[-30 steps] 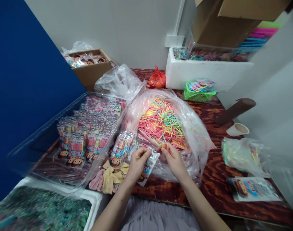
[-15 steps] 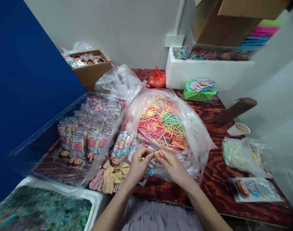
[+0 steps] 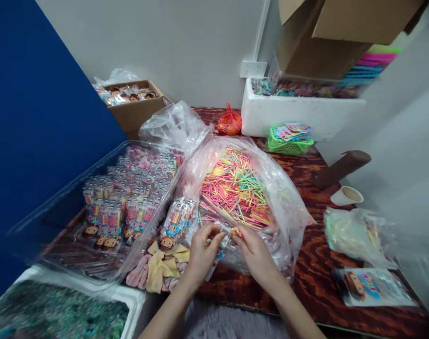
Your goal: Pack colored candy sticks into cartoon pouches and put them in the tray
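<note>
My left hand [image 3: 204, 249] is closed, its thumb and fingers pinching a small clear printed packet [image 3: 220, 254] that hangs partly behind it. Close by on the right, my right hand [image 3: 253, 249] is closed on a few short yellow and pink sticks [image 3: 236, 231], held near the packet's top. Beyond both hands lies a large clear plastic bag [image 3: 288, 188] with a heap of thin coloured sticks [image 3: 235, 183] in its mouth. Filled packets with a cartoon face [image 3: 177, 221] are stacked left of my left hand.
A clear tub [image 3: 130, 263] with rows of filled packets stands left. Yellow and pink cloth [image 3: 161, 268] lies beside it. On the right are a paper cup [image 3: 346, 196], a brown bottle [image 3: 343, 169] and a bag of sticks [image 3: 352, 230]. A green basket [image 3: 290, 145] sits behind.
The view has tilted up slightly, so the table appears lower. My hands stay close together, and the packet in my left hand now shows more upright beside the fingers.
</note>
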{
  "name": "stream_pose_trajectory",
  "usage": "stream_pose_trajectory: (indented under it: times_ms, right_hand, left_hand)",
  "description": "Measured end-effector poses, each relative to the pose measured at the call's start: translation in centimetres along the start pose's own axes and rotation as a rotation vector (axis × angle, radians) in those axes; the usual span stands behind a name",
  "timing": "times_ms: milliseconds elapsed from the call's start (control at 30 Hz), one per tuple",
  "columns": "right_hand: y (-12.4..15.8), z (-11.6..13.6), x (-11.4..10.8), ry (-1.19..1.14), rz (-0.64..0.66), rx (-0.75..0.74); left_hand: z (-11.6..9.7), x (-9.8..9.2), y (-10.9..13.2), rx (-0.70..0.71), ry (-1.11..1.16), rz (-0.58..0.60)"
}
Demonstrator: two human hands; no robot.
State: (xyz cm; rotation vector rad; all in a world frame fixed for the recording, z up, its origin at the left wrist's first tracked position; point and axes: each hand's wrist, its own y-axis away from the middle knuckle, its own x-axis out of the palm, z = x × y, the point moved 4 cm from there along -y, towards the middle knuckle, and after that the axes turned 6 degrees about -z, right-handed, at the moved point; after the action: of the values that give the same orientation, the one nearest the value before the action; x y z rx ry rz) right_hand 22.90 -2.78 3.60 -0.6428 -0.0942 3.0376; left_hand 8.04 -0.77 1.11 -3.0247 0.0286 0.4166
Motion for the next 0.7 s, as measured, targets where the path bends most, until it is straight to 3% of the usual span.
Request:
stream_pose_trajectory:
  times_ms: [167,300,433,500,700]
  right_hand:
    - [0.1,0.3,0.9,-0.054,-0.042,0.009]
    - [0.2,-0.7,0.6,-0.305,-0.028,0.116]
    - [-0.7,-1.6,-1.6,-0.692,-0.229,0.298]
    - [-1.6,-1.1,-2.3,-0.870,-0.289,0.322]
    - [-4.4,1.7,-0.7,-1.148,-0.197,0.278]
  left_hand:
    - [0.7,-0.6,1.1,-0.025,0.040,-0.173]
    - [1.0,-1.1,1.1,-0.009,0.028,-0.175]
    - [0.7,-1.2,0.8,0.019,0.075,-0.168]
    - [0.4,-1.0,0.8,0.032,0.096,-0.149]
    - [-0.2,-0.5,0.9,0.051,0.114,-0.101]
